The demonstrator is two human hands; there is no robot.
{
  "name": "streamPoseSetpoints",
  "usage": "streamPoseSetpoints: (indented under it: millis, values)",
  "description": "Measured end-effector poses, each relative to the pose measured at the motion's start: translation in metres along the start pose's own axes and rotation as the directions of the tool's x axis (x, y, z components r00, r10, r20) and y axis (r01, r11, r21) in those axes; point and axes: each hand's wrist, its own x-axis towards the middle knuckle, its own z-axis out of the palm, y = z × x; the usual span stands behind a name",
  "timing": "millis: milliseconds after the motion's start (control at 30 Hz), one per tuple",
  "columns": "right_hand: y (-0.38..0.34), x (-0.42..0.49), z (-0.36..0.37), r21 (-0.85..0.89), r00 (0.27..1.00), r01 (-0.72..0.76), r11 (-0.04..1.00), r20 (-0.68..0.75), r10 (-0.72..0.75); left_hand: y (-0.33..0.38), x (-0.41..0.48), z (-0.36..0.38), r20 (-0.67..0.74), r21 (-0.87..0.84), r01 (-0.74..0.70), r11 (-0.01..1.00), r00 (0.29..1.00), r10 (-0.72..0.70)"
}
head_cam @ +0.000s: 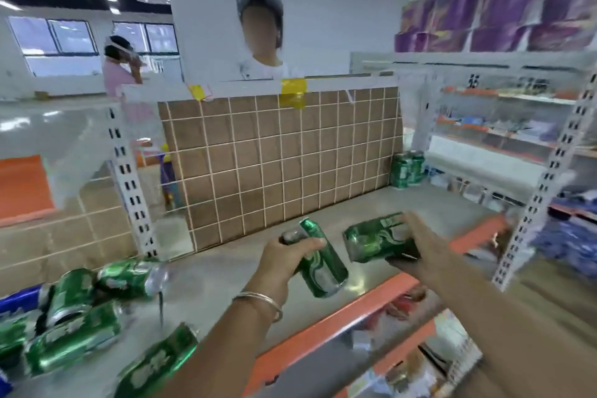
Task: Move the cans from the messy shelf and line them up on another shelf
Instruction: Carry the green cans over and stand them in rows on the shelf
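- your left hand (pixel 287 257) has its fingers wrapped around a green can (pixel 323 263), held tilted above the grey shelf (pixel 371 203).
- your right hand (pixel 420 247) grips a second can (pixel 374 237) lying sideways, just beside the first.
- loose cans (pixel 77 310) lie tumbled at the shelf's left end.
- two upright cans (pixel 407 169) stand together at the far right corner, against the tiled panel (pixel 277 158).

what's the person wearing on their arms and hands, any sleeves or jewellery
Both forearms are bare, with no sleeves or gloves in view. The left hand has thin metal bangles at the wrist, silver-gold in colour. The right hand shows no ring, watch or bracelet.
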Motion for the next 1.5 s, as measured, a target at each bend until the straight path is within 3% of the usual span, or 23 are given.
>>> streamPoseSetpoints:
  millis: [133, 200, 333, 467, 600, 700, 833, 1100, 1367, 1500]
  values:
    - [-0.018, 0.023, -0.058, 0.216, 0.987, -0.157, 0.964, 0.024, 0.156, -0.010, 0.012, 0.090, 0.064, -0.060, 0.054, 0.997, 0.997, -0.050]
    - [-0.025, 0.037, -0.084, 0.240, 0.975, -0.223, 0.945, 0.081, 0.209, -0.014, 0.021, 0.128, 0.082, -0.085, 0.070, 0.994, 0.995, -0.063]
    - [-0.045, 0.058, -0.136, -0.001, 0.952, -0.218, 0.976, 0.222, 0.213, -0.018, 0.041, 0.184, 0.127, -0.076, 0.081, 0.994, 0.989, -0.071]
    - [-0.058, 0.088, -0.177, -0.200, 0.913, -0.112, 0.973, 0.366, 0.180, -0.017, 0.065, 0.216, 0.201, 0.003, 0.072, 0.997, 0.977, -0.071]
    - [-0.073, 0.122, -0.183, -0.299, 0.870, -0.084, 0.950, 0.443, 0.216, -0.014, 0.102, 0.244, 0.288, 0.125, -0.022, 0.992, 0.958, -0.015]
    - [-0.089, 0.152, -0.176, -0.355, 0.866, 0.057, 0.933, 0.482, 0.131, -0.014, 0.138, 0.268, 0.279, 0.186, -0.098, 0.978, 0.959, 0.043]
    - [-0.114, 0.213, -0.169, -0.467, 0.910, 0.212, 0.858, 0.415, 0.001, -0.019, 0.193, 0.295, 0.190, 0.153, -0.103, 0.983, 0.979, 0.073]
    - [-0.155, 0.333, -0.167, -0.691, 0.934, 0.306, 0.655, 0.350, -0.067, -0.022, 0.280, 0.349, 0.055, 0.115, -0.114, 0.987, 0.993, 0.108]
    - [-0.161, 0.408, -0.177, -0.659, 0.941, 0.284, 0.697, 0.333, -0.068, -0.048, 0.332, 0.395, -0.025, 0.102, -0.170, 0.980, 0.985, 0.173]
    - [-0.175, 0.445, -0.177, -0.696, 0.945, 0.259, 0.669, 0.325, -0.028, -0.049, 0.354, 0.418, 0.010, 0.142, -0.236, 0.961, 0.971, 0.237]
